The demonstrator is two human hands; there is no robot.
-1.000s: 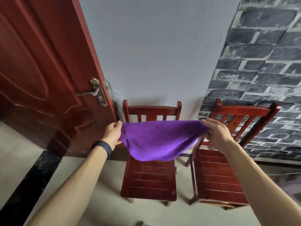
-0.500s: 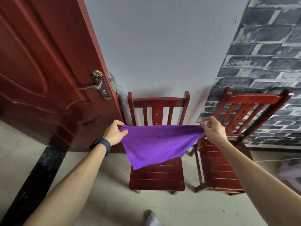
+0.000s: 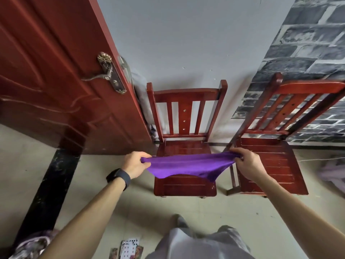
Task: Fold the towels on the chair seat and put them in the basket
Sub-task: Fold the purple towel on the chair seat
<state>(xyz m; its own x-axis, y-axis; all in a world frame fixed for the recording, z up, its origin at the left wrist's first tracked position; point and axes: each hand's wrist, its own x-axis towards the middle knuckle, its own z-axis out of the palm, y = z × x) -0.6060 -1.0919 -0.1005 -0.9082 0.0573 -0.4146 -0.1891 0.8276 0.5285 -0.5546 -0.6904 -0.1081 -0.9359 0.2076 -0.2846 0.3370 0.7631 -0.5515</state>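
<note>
— Where is the towel?
— The purple towel (image 3: 186, 165) is stretched between two hands, over the seat of the near chair (image 3: 184, 186). It sags down, and one corner hangs lowest near the right side.
— Does it touch the seat?
— I cannot tell. From here it covers the middle of the seat.
— What is the left hand doing?
— The left hand (image 3: 135, 164) has its fingers and thumb curled tight on the left end of the towel. There is a dark watch (image 3: 118, 177) on that wrist.
— And the right hand?
— The right hand (image 3: 247, 166) pinches the right end, with the fingers bent over the edge (the cloth is all scrunched up there).
— What else is around?
— A second chair (image 3: 270, 165) stands just beside the first one, on the right, turned a little. The right hand is in front of its seat. A big red door (image 3: 46, 71) is on the left, with a metal handle (image 3: 110, 75). A grey wall (image 3: 186, 34) is behind the chairs, and a dark brick wall (image 3: 308, 43) is on the right.
— Anything on the floor?
— Some playing cards (image 3: 128, 247) lie near the person's legs (image 3: 196, 243). A crumpled cloth (image 3: 31, 245) is at the bottom left, and a pale blurry cloth (image 3: 334, 172) is at the right edge. A black strip (image 3: 48, 184) runs along the floor from the door.
— What is in the way of the seat?
— The towel itself hides part of it.
</note>
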